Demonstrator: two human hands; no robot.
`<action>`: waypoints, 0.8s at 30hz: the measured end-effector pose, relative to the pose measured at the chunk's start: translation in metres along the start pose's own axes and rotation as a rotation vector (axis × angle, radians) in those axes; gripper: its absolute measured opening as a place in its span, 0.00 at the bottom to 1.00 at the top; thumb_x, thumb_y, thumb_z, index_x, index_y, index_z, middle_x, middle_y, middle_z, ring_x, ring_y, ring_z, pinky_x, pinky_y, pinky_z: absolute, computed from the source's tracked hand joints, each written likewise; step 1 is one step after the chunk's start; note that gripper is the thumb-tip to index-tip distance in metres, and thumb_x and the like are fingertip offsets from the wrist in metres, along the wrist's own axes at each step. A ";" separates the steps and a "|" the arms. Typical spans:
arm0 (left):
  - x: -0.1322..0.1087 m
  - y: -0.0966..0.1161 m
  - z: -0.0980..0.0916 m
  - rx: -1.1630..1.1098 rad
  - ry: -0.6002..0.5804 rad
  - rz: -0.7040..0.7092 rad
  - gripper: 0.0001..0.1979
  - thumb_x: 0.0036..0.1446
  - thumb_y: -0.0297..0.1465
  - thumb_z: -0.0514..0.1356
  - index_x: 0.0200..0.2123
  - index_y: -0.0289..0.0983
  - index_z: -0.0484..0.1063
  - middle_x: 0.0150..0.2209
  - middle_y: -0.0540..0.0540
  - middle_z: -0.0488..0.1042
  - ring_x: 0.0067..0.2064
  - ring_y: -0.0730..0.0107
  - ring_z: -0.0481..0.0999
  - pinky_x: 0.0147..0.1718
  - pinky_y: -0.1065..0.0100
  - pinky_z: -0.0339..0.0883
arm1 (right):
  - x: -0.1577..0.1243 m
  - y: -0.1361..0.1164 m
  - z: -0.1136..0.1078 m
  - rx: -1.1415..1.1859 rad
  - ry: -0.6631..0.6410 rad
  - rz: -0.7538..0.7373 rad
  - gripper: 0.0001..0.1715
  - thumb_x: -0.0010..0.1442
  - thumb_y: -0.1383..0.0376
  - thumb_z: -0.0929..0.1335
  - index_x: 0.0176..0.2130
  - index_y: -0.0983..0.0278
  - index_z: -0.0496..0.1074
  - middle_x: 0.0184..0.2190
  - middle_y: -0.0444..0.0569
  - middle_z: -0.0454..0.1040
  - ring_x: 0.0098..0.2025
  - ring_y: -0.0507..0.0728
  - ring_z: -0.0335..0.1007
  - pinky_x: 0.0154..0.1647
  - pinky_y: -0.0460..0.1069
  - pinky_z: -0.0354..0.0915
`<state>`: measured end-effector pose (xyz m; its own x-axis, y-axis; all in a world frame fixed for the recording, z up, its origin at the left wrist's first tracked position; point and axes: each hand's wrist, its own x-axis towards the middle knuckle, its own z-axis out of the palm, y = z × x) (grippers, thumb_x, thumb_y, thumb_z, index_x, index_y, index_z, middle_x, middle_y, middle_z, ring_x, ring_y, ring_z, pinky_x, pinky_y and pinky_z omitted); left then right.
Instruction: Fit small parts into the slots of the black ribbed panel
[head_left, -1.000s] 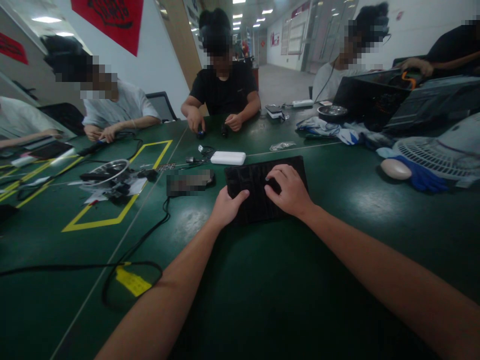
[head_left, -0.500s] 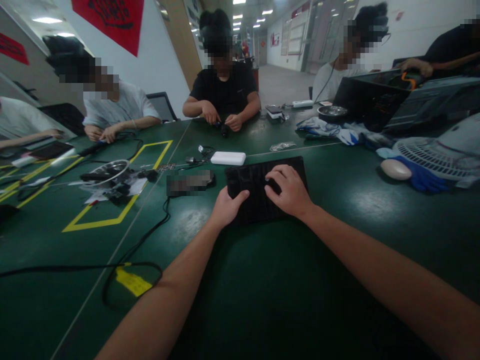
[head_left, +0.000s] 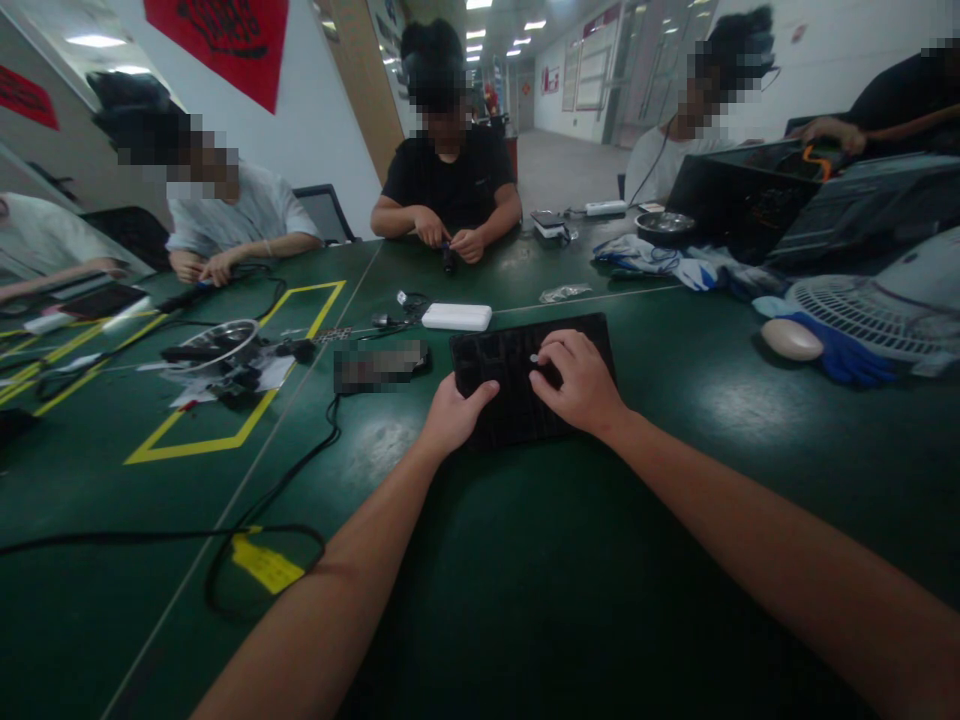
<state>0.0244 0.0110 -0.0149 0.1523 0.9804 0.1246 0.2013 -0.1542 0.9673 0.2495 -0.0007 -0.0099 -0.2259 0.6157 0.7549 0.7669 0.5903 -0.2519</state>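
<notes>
A flat black plastic tray [head_left: 517, 405] with moulded ridges lies on the green table in front of me, slightly tilted in view. My left hand [head_left: 456, 412] grips its left edge, thumb laid over the top face. Over the tray's right half, my right hand [head_left: 574, 375] has its fingers curled and brought together. At those fingertips shows a small pale, shiny spot [head_left: 534, 358]; what it belongs to is too small and dark to name.
Just behind the tray lies a white power bank [head_left: 457, 317], with a blurred-out dark object [head_left: 381, 367] to its left. A black cable with a yellow tag [head_left: 266, 563] loops near my left forearm. Rightward are a fan grille [head_left: 862, 310] and blue gloves [head_left: 855, 355]. Co-workers sit around the table.
My right fingers have shifted very slightly, and the pale spot at their tips shows brighter. My left hand and the tray stay put. The person opposite has moved their hands a little.
</notes>
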 end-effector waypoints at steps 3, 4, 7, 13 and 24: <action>-0.001 0.001 0.000 0.003 -0.002 0.005 0.23 0.53 0.41 0.69 0.48 0.34 0.77 0.49 0.38 0.82 0.52 0.47 0.80 0.55 0.49 0.71 | 0.000 0.000 0.000 -0.015 0.001 -0.017 0.06 0.61 0.66 0.68 0.40 0.60 0.68 0.43 0.53 0.72 0.48 0.63 0.70 0.51 0.59 0.66; -0.001 0.001 0.000 0.003 -0.003 0.008 0.23 0.53 0.41 0.68 0.48 0.34 0.77 0.49 0.38 0.82 0.52 0.47 0.80 0.56 0.49 0.71 | 0.000 0.000 0.000 -0.022 0.001 -0.021 0.07 0.61 0.66 0.68 0.42 0.60 0.68 0.44 0.53 0.73 0.48 0.63 0.70 0.52 0.59 0.66; -0.001 0.001 0.000 0.013 -0.005 0.008 0.23 0.53 0.42 0.68 0.48 0.34 0.77 0.49 0.38 0.82 0.52 0.47 0.80 0.56 0.49 0.71 | -0.001 0.000 0.000 -0.033 -0.015 -0.021 0.12 0.63 0.65 0.67 0.48 0.60 0.69 0.46 0.54 0.72 0.50 0.64 0.69 0.53 0.60 0.66; -0.001 0.002 0.000 0.035 0.004 0.000 0.22 0.53 0.41 0.68 0.47 0.34 0.77 0.48 0.38 0.82 0.51 0.47 0.81 0.54 0.49 0.72 | -0.001 0.000 -0.001 -0.017 -0.026 -0.009 0.11 0.63 0.65 0.67 0.47 0.59 0.72 0.46 0.53 0.72 0.49 0.63 0.69 0.53 0.60 0.66; 0.001 -0.003 -0.001 0.030 -0.003 0.009 0.24 0.54 0.42 0.68 0.49 0.33 0.77 0.50 0.37 0.82 0.52 0.46 0.81 0.56 0.48 0.72 | 0.000 0.000 0.000 -0.020 -0.014 -0.001 0.09 0.62 0.66 0.68 0.44 0.60 0.70 0.45 0.54 0.72 0.49 0.63 0.69 0.52 0.59 0.67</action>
<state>0.0228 0.0126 -0.0175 0.1573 0.9786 0.1328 0.2284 -0.1669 0.9592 0.2496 -0.0008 -0.0096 -0.2348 0.6223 0.7468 0.7786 0.5803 -0.2388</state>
